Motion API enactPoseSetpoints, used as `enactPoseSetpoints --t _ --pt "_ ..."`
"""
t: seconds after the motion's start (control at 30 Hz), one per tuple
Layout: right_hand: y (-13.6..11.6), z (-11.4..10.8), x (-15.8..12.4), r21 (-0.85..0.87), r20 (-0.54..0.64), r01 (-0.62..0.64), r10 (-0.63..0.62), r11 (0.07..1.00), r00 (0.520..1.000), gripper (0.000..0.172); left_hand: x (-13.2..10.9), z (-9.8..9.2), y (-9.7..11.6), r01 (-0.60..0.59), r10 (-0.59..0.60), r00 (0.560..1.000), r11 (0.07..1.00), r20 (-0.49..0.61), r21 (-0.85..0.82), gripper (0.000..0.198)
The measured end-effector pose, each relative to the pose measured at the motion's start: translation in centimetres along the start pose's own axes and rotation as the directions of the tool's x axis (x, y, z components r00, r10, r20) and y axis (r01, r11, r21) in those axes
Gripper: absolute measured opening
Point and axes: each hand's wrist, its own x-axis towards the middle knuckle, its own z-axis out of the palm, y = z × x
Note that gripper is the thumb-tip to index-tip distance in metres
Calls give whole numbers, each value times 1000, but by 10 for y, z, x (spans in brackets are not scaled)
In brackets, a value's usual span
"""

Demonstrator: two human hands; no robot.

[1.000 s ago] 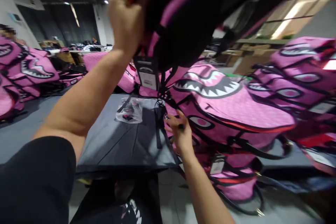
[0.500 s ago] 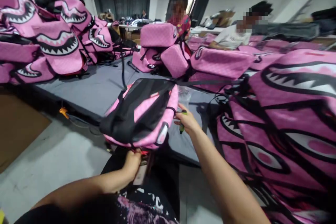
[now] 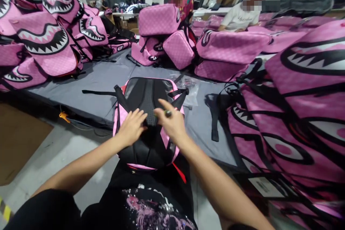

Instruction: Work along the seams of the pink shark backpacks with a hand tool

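A pink-and-black backpack (image 3: 151, 93) lies back side up at the near table edge, its lower end over my lap. Its shoulder straps and black padded back panel face me. My left hand (image 3: 132, 127) rests on the left strap area, fingers stretched out and lying over it. Just above the right strap is my right hand (image 3: 172, 120), thumb and index finger apart. A small green-and-black tool (image 3: 168, 114) is tucked in its curled fingers, mostly hidden, so I cannot tell its kind. A red strip (image 3: 180, 173) hangs from the backpack's lower right.
Pink shark-mouth backpacks are piled at the left (image 3: 43, 43) and close on the right (image 3: 296, 115). More pink bags (image 3: 159, 19) stand across the grey table (image 3: 81, 86). Clear plastic (image 3: 188, 88) lies beyond my backpack. Two people work opposite; others sit farther back.
The backpack has turned to lie straight before me, straps spread out to the sides. My left hand has moved from its lower edge onto the strap; my right hand has come in from the right side.
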Motion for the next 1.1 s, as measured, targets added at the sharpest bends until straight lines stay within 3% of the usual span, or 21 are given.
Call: enactPoseSetpoints --t 0.1,0.2,0.27,0.37,0.47,0.53,0.57,0.6,0.67,0.73,0.8,0.87,0.9,0.97,1.07,1.1 --pt "32 48 -20 -87 149 196 -181 977 972 49 -6 65 5 -111 102 991 987 81 115 65" --pt "80 43 -53 -390 195 306 -246 869 949 52 -30 106 23 -130 117 989 978 85 165 71" --pt "103 20 -75 -574 128 280 -254 770 959 54 -47 115 39 -127 116 990 977 77 172 76" --pt "116 -7 -97 -720 41 190 -233 667 972 53 -46 101 61 -139 133 990 981 54 134 76" --pt "116 -9 -101 -729 -7 158 -238 666 971 46 12 71 72 -298 299 954 952 -10 72 44" --pt "116 -4 -100 -698 -52 151 -260 700 964 43 80 54 73 -509 517 854 854 -60 109 34" --pt "117 -3 -100 -685 -71 145 -264 714 962 43 117 49 72 -556 569 820 819 -70 144 33" --pt "118 -2 -101 -673 -86 136 -260 727 962 45 152 46 71 -582 597 801 793 -42 180 35" --pt "120 -5 -105 -653 -104 117 -242 749 965 46 206 48 69 -660 648 750 721 135 208 44" --pt "122 -9 -109 -641 -132 95 -232 761 964 46 230 54 69 -747 697 663 639 272 183 51" --pt "124 -10 -111 -639 -162 80 -235 765 958 42 229 60 72 -817 763 572 564 301 120 52" --pt "125 -8 -110 -638 -184 74 -245 766 952 37 221 61 73 -850 807 515 524 290 52 52" --pt "126 -6 -109 -634 -189 75 -248 770 950 34 220 60 71 -852 809 507 523 296 31 54" --pt "129 -4 -109 -619 -189 84 -252 781 949 32 231 54 60 -820 771 554 571 315 46 62" --pt "132 -6 -111 -596 -172 102 -250 797 953 33 266 40 35 -694 652 718 693 242 194 73" --pt "132 -9 -112 -579 -165 102 -238 809 957 33 274 37 28 -663 626 749 712 218 232 77"
